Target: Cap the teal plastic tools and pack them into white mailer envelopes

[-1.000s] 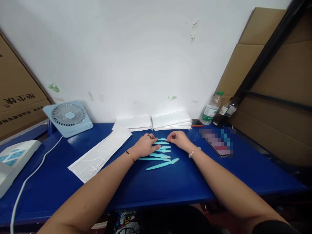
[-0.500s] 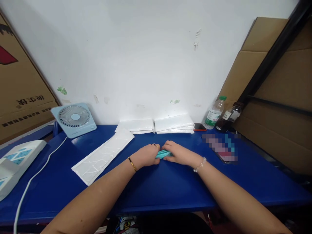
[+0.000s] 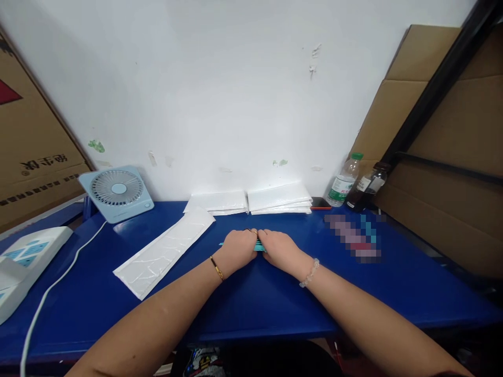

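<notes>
- Here are the left hand [image 3: 239, 247] and the right hand [image 3: 278, 248], knuckles side by side, fingers curled nearly closed around a bundle of slim turquoise sticks [image 3: 260, 247]; most fingertips are hidden underneath.
- Smooth plastic, by the look of it, narrow and layered: a short stretch shows right between the two sets of fingers, and a thin tip pokes out past the left hand's outer side.
- Left of those fingers, a long white padded bag [image 3: 165, 256], crinkled and shiny, lies slantwise.
- Beyond the fingers, flat white packets: a left stack [image 3: 220, 200] and a looser right stack [image 3: 277, 199], near the white wall [image 3: 236, 94].
- Well off to the right, a clear plastic bottle [image 3: 342, 186] stands beside a dark bottle [image 3: 365, 191].
- Below the fingers, glossy blue tabletop [image 3: 267, 309] runs to the front edge; rightward it stretches to a pixelated patch [image 3: 356, 241].
</notes>
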Motion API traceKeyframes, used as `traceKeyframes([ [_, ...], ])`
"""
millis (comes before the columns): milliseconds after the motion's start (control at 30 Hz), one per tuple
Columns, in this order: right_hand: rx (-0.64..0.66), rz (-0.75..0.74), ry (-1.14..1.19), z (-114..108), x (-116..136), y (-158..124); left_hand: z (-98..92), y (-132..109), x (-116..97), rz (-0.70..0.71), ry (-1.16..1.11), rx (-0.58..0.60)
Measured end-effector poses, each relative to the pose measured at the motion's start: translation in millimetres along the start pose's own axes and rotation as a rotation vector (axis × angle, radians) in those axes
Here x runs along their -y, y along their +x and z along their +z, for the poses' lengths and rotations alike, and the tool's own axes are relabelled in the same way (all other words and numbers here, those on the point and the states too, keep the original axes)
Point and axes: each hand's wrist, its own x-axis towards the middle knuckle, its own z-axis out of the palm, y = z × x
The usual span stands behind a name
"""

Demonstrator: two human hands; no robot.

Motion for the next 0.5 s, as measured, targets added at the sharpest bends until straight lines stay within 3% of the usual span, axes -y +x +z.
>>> traceKeyframes([
  [167,-0.079,0.092,0.098,-7.9,-8.8,-2.5,-9.3,3.0,-0.3,-0.089,0.038,-0.08],
  [267,-0.281,0.022,0.489,-8.8,-23.5,-2.4,-14.9,2.6,2.3,-0.177,0.005,-0.066],
  [367,-0.477,0.092,0.943,-3.1,-30.1,2.1,-18.2,1.8,2.4,-0.222,-0.044,-0.047],
  [433,-0.497,0.151,1.081,0.7,-27.9,5.1,-18.8,1.5,1.9,-0.208,-0.065,-0.035],
  [500,-0.466,0.119,1.018,0.9,-23.3,5.4,-18.1,1.2,2.6,-0.2,-0.059,-0.024],
])
